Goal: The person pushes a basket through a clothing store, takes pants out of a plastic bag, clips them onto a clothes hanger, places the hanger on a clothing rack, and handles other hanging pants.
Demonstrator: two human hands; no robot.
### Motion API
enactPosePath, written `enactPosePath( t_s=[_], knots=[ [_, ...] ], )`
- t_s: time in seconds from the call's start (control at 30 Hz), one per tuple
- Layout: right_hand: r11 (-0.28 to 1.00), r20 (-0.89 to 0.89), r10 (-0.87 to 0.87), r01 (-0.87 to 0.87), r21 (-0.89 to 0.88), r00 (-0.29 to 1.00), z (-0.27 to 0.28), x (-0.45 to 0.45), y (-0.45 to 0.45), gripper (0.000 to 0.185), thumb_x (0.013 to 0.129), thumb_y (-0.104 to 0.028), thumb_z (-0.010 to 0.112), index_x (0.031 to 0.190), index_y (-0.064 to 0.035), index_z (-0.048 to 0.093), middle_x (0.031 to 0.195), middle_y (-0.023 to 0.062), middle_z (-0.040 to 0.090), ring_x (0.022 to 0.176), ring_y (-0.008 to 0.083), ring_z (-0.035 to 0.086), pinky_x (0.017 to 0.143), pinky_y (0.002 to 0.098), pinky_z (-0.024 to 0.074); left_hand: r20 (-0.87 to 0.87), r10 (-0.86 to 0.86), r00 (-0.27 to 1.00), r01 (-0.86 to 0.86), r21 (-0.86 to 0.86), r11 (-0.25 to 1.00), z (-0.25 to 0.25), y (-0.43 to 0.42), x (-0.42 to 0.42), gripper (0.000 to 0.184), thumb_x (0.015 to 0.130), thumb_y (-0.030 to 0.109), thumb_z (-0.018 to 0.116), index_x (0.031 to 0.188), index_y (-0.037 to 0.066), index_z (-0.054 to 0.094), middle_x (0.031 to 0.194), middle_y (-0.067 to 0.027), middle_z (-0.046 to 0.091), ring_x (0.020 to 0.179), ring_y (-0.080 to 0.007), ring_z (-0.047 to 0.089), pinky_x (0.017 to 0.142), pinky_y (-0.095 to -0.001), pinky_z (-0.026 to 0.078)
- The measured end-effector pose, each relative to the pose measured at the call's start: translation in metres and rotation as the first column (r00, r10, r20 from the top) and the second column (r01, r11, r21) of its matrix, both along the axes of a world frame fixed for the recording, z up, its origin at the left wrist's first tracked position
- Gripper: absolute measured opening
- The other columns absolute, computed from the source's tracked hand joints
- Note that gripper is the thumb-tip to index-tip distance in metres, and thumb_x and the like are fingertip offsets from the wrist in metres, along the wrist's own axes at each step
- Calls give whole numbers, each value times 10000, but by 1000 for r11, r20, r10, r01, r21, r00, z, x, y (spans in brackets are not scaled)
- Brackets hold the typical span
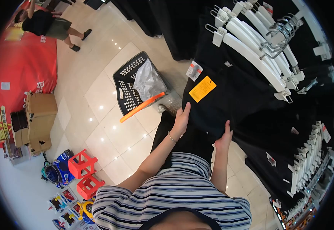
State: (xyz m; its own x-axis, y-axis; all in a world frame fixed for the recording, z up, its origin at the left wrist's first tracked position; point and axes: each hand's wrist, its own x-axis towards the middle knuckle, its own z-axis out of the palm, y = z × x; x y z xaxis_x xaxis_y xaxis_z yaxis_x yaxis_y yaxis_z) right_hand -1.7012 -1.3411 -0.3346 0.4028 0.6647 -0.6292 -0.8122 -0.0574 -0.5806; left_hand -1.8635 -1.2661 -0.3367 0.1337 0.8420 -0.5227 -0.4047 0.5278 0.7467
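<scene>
Black trousers [213,111] hang from white clip hangers [247,50] on a rack at the upper right. My left hand [181,120] is closed on the left edge of the black fabric, thumb and fingers pressed together. On the right edge of the same fabric, my right hand [224,138] is also closed, its thumb pointing up. A yellow tag [202,89] hangs on the cloth above my hands, with a white and red tag [194,71] to its upper left.
A dark basket [126,69] with an orange handle and a white bag stands on the tiled floor. Red stools [83,165], toys and a cardboard box [40,119] are at the left. A person [52,25] stands at the upper left. More hangers [306,161] line the right.
</scene>
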Motion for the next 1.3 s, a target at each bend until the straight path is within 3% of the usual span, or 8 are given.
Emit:
enactPosePath(
  t_s=[0.27,0.43,0.77,0.87,0.97,1.07,1.17,1.3],
  knots=[
    [999,176,34,-40,34,984,-19,14,-10,463,856,-58,564,1286,1,403,1263,99,473,1134,224,467,961,326,375,-153,11,988,23,213,977,-10,-3,-11,301,888,32,494,1181,-23,454,1162,-105,540,1068,-154,509,925,-275,389],
    [978,592,189,-204,-43,783,-37,14,-14,426,863,-40,552,1261,34,420,1268,106,475,1137,194,450,966,280,324,-317,-74,946,149,219,964,-6,8,-43,232,838,-65,500,1061,-6,485,1035,-86,593,966,-132,557,850,-248,426],
    [963,856,263,-176,-204,444,-56,16,-5,360,911,-201,527,1133,81,517,1094,133,592,1001,192,538,885,274,375,-694,-90,715,277,163,947,-9,11,-55,98,880,71,549,919,-19,555,786,-23,620,692,-54,560,643,-186,444],
    [937,663,350,-243,-253,661,-78,19,-6,490,916,-304,512,1227,68,442,1201,130,531,1077,205,506,922,283,366,-633,-86,770,284,219,933,-22,14,-62,116,888,105,552,887,-10,567,772,-14,607,679,-34,533,635,-176,424],
    [967,118,207,-185,-173,971,-28,5,2,635,893,-386,522,1319,38,320,1317,117,424,1179,224,437,976,311,353,-344,-151,927,232,207,951,-39,16,-66,160,908,165,533,899,10,572,813,-11,617,720,-35,548,665,-184,436],
    [916,-70,397,-391,86,915,-39,6,-11,701,881,-407,521,1366,1,223,1380,97,336,1247,244,366,1019,370,331,31,-121,992,120,37,992,-39,15,-62,209,915,225,527,942,27,587,769,41,596,662,-14,510,600,-183,413],
    [803,61,571,-572,166,819,-37,3,-25,583,910,-359,490,1344,-16,306,1358,93,373,1236,228,377,1029,365,311,182,-120,976,129,-43,991,-37,6,-59,289,901,293,541,1000,24,582,908,7,586,788,-51,524,654,-202,420],
    [839,-418,481,-267,473,771,-43,2,-30,562,886,-396,505,1298,-33,389,1292,110,466,1187,252,448,1008,393,351,-102,-615,781,624,161,765,-40,-10,-64,460,860,328,593,1176,5,505,1002,-10,594,935,-98,552,826,-239,443]
  ],
)
